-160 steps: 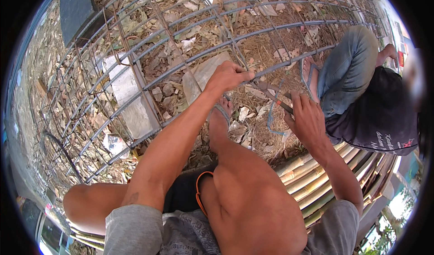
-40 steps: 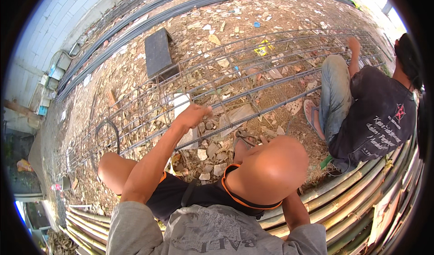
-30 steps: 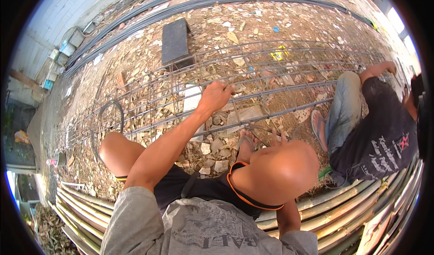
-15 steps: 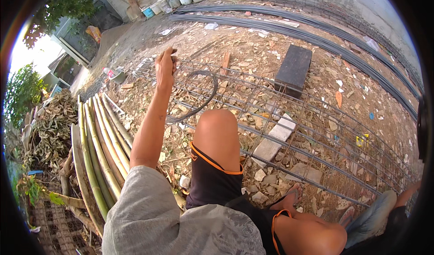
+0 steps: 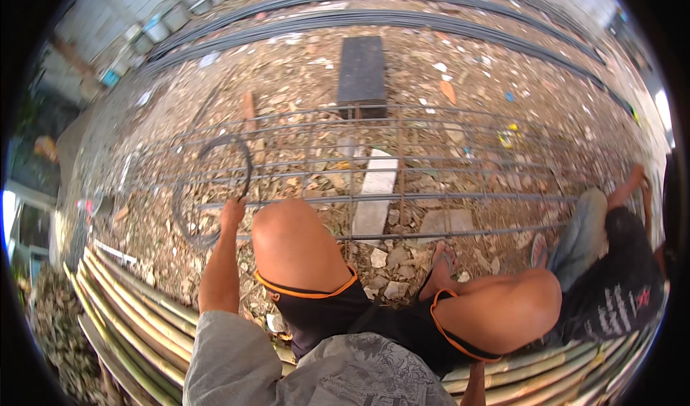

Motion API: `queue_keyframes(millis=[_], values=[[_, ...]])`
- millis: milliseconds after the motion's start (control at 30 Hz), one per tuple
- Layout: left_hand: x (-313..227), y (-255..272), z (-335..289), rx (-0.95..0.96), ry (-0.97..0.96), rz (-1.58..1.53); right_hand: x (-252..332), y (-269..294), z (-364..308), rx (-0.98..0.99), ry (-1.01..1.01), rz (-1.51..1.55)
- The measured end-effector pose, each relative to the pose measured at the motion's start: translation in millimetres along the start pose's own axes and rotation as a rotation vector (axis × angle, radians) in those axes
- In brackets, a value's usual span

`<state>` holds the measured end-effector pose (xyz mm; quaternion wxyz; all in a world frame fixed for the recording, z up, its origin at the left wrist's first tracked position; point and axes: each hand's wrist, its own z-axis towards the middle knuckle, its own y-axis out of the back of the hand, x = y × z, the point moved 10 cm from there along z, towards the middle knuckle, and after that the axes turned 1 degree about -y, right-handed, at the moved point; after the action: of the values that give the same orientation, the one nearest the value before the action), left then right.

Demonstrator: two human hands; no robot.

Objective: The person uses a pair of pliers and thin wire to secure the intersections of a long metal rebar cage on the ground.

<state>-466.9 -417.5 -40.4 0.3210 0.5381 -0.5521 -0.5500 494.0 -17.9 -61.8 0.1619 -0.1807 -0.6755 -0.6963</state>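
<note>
My left hand is closed at the right side of a loose coil of thin dark wire, its fingers wrapped round the strands. The coil lies over the left end of a long cage of steel reinforcing bars. In front of me the cage stretches left to right, low over the littered ground. Only a short piece of my right arm shows below my bent knee at the lower edge; the hand itself is out of sight.
A black block stands beyond the cage, and a pale plank lies under it. Bundles of steel bars run along the back. Bamboo poles lie near me. At right a person in black sits by the cage end.
My left hand has come down from a raised position beyond the coil to the coil's near right side and closed on it. The view has turned to the right, showing more of the other person.
</note>
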Motion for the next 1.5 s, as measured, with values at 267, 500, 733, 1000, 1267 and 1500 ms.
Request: queue_keyframes(millis=[267,500,733,1000,1267,1500], values=[[36,150,31,0.051,0.188,-0.667,-39,-60,-146,0.250,-0.024,0.233],[-134,242,-35,-0.366,-0.100,-0.579,47,-7,-143,0.469,-0.050,-0.423],[-179,8,-22,0.097,-0.312,0.047,56,31,-132,0.280,0.025,-0.230],[-196,39,-54,0.181,-0.253,-0.076,53,17,-115,0.250,-0.033,-0.244],[-298,169,-47,0.253,-0.125,-0.736,117,38,45,0.081,-0.190,0.372],[-566,103,-206,0.900,-0.418,-0.888,322,4,187,0.850,0.134,0.901]])
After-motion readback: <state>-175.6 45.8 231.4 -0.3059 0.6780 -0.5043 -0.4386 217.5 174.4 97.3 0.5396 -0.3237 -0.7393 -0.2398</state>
